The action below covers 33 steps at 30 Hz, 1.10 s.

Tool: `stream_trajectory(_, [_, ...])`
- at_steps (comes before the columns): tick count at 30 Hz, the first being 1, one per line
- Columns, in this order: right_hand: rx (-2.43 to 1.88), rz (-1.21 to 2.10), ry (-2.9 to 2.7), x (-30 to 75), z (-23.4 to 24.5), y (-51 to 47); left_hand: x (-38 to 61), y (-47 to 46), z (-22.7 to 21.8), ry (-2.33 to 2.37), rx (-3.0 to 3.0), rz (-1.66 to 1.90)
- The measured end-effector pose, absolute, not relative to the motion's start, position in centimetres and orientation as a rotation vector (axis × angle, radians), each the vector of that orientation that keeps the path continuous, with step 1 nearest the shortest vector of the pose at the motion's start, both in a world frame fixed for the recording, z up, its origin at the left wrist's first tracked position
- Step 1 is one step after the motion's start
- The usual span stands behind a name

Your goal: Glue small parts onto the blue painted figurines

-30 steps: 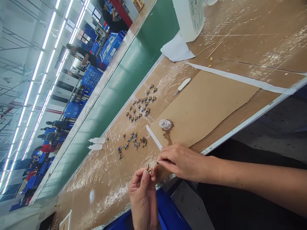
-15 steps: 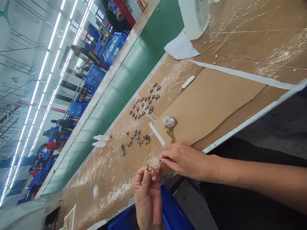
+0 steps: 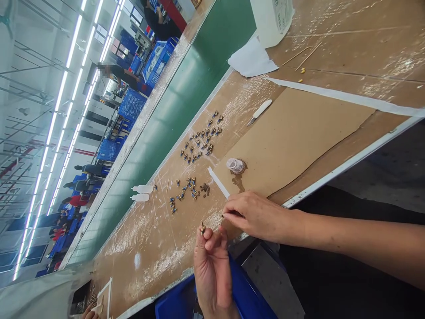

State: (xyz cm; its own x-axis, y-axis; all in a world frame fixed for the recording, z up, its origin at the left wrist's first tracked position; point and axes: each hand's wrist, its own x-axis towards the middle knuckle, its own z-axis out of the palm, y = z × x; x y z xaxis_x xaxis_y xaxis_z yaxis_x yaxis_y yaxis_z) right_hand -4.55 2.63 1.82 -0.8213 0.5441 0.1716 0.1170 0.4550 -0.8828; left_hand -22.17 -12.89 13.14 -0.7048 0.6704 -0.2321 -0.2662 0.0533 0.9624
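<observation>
My left hand (image 3: 212,266) is palm up, pinching a small gold-and-dark figurine (image 3: 202,228) between thumb and fingertips. Just to its right, my right hand (image 3: 257,217) has thumb and forefinger closed on a tiny dark piece (image 3: 222,216), too small to name. The two hands are apart, over the bench's near edge. Beyond them lie a cluster of small blue-and-gold figurines (image 3: 191,182) and a little pile of brown bits (image 3: 205,189). A small clear cup (image 3: 235,165) stands by a wet stain on the cardboard sheet (image 3: 299,137).
More figurines (image 3: 206,135) stand farther back, with a white-handled knife (image 3: 260,111) to their right. White bottles (image 3: 141,193) lie left; a large jug (image 3: 272,22), white paper (image 3: 252,57) and thin sticks (image 3: 308,56) are at upper right. Another person's hand (image 3: 90,313) shows at lower left.
My left hand has turned and shifted slightly right, lifting the figurine to its fingertips. The right hand barely moves. The camera view has shifted a little, and another person's hand appears at lower left.
</observation>
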Motion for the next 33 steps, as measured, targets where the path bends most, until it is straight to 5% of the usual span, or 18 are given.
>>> stream_trajectory(7, [-0.576, 1.237, -2.411, -4.4, 2.1, 2.6, -15.1, -10.2, 4.1, 1.474, 0.193, 1.86])
stream_trajectory(19, [-0.374, 0.823, -2.769, -8.3, 3.0, 2.9, -14.9, -11.2, 3.9, 1.359, -0.153, 2.051])
stream_trajectory(33, [-0.348, 0.758, -2.714, -7.6, 2.4, 3.5, -15.6, -13.1, 2.4, 1.29, -0.193, 2.071])
